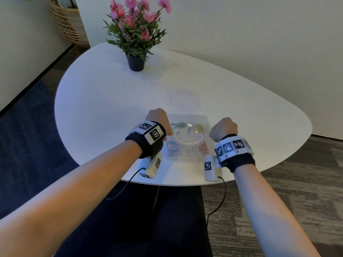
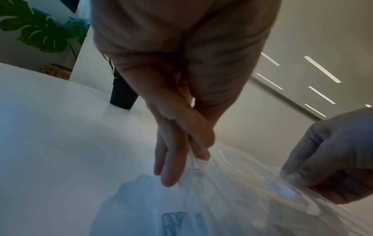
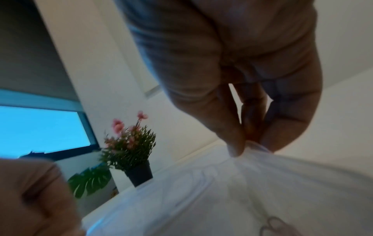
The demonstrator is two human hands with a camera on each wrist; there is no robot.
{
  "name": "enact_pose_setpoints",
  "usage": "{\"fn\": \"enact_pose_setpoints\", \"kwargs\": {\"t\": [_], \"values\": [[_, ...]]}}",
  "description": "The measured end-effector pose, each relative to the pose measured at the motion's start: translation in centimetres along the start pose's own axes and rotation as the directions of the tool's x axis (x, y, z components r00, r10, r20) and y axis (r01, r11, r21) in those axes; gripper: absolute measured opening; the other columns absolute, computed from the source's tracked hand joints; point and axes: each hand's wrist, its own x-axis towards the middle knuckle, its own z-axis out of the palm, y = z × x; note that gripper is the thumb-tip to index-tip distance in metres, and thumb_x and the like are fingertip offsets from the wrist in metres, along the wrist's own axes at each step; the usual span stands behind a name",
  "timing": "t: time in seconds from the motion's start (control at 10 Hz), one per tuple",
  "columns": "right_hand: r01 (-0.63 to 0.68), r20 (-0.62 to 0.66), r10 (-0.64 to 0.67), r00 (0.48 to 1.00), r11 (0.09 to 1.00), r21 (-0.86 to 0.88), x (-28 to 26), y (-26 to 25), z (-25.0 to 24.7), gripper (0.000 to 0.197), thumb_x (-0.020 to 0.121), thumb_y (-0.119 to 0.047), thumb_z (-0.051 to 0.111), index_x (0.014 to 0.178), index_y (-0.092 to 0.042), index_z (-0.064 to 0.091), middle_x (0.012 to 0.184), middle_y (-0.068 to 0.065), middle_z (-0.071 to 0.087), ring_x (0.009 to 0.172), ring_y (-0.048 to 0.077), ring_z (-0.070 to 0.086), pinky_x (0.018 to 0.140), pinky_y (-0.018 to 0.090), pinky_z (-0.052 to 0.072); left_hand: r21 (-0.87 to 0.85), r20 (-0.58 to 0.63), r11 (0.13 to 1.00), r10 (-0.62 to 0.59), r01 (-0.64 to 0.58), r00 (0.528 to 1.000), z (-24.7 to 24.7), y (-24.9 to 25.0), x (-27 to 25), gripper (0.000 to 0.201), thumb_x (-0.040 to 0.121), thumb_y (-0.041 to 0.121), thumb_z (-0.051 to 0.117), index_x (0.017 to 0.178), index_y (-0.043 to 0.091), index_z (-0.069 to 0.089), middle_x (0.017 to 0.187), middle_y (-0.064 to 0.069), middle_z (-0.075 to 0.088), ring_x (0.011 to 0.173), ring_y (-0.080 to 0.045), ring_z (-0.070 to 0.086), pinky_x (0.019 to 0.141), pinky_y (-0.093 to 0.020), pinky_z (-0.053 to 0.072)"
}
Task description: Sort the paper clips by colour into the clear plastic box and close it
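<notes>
Two hands at one clear plastic box (image 1: 187, 138). Left hand (image 1: 157, 119): fingers (image 2: 171, 167) extended and held together, tips against the box's left edge, thumb laid over the lid rim — a pinch on that edge. Right hand (image 1: 223, 127): fingers (image 3: 234, 140) bunched, thumb and forefinger nipping the box's right edge. Box: sits on the white worktop (image 1: 111, 101) near its front edge, between the hands, lid down over the compartments. Contents, seen through the lid: green paper clips (image 1: 177, 125) far left, yellow paper clips (image 1: 199, 127) far right, blue paper clips (image 1: 172, 148) near left, red paper clips (image 1: 203, 148) near right — each colour in its own compartment. Beyond: potted plant (image 1: 136, 34) with pink flowers, at the worktop's far side, well apart from the box.
</notes>
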Motion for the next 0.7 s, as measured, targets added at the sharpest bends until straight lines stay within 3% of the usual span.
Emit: {"fn": "enact_pose_setpoints", "kwargs": {"t": [0.1,0.2,0.3,0.4,0.5,0.6,0.7], "values": [[0.068,-0.056,-0.068,0.996,0.998,0.0,-1.2,-0.1,1.3,0.021,0.082,-0.001,0.058,0.065,-0.006,0.047,0.094,0.021,0.064,0.094,0.035,0.063,0.074,0.034,0.049,-0.034,-0.084,0.999,0.02,-0.022,0.996,0.4,0.0,-0.1,0.04,0.079,0.02,0.072,0.052,0.01,0.045,0.038,0.002,0.051,0.033,-0.008,0.047,0.031,-0.019,0.032],[0.102,-0.028,-0.102,0.994,0.995,-0.017,-1.5,0.0,1.9,0.032,0.083,-0.005,0.057,0.061,-0.01,0.036,0.095,0.02,0.061,0.092,0.033,0.061,0.071,0.032,0.044,-0.074,-0.16,0.996,0.039,-0.051,0.986,0.6,0.1,-0.3,0.023,0.082,0.015,0.07,0.065,0.005,0.057,0.064,-0.006,0.061,0.053,-0.015,0.052,0.046,-0.022,0.043],[0.153,-0.002,-0.153,0.988,0.988,-0.006,-1.6,0.3,2.3,0.014,0.089,-0.011,0.049,0.08,-0.002,0.053,0.112,0.024,0.059,0.104,0.038,0.058,0.076,0.037,0.044,-0.238,-0.165,0.965,0.073,-0.112,0.984,0.4,-0.9,-0.8,0.026,0.081,0.019,0.072,0.105,0.01,0.069,0.098,-0.01,0.071,0.077,-0.023,0.067,0.073,-0.03,0.056],[0.174,0.068,-0.176,0.982,0.984,0.026,-1.6,1.3,2.9,0.019,0.093,-0.017,0.043,0.09,0.0,0.051,0.106,0.023,0.058,0.103,0.038,0.057,0.075,0.036,0.041,-0.364,-0.107,0.918,0.123,-0.154,0.987,0.8,-2.7,-0.7,0.039,0.077,0.029,0.076,0.114,0.018,0.068,0.095,-0.006,0.073,0.075,-0.019,0.071,0.073,-0.029,0.058],[0.181,0.194,-0.211,0.958,0.97,0.16,-0.1,2.4,2.5,0.038,0.093,-0.03,0.047,0.111,0.002,0.054,0.111,0.023,0.06,0.101,0.036,0.06,0.084,0.039,0.05,-0.495,-0.131,0.837,0.194,-0.234,0.972,0.9,-4.9,0.2,0.042,0.077,0.035,0.075,0.116,0.022,0.068,0.104,-0.002,0.071,0.07,-0.015,0.071,0.079,-0.028,0.057],[0.154,0.221,-0.206,0.953,0.961,0.232,0.5,3.7,1.6,0.048,0.091,-0.041,0.051,0.123,-0.006,0.053,0.117,0.016,0.063,0.104,0.032,0.063,0.091,0.04,0.05,-0.485,-0.114,0.84,0.214,-0.242,0.97,0.3,-5.9,0.7,0.038,0.08,0.039,0.07,0.116,0.024,0.067,0.112,0.002,0.07,0.064,-0.004,0.069,0.081,-0.023,0.055],[0.107,0.071,-0.137,0.988,0.938,0.331,0.8,6.6,0.5,0.011,0.089,-0.028,0.059,0.097,-0.023,0.066,0.093,0.012,0.07,0.092,0.031,0.067,0.082,0.032,0.049,-0.64,-0.053,0.767,0.018,-0.048,0.998,-1.7,-7.8,1.6,0.038,0.086,0.03,0.066,0.121,0.017,0.063,0.118,-0.001,0.067,0.054,0.003,0.067,0.056,-0.014,0.051]]}}
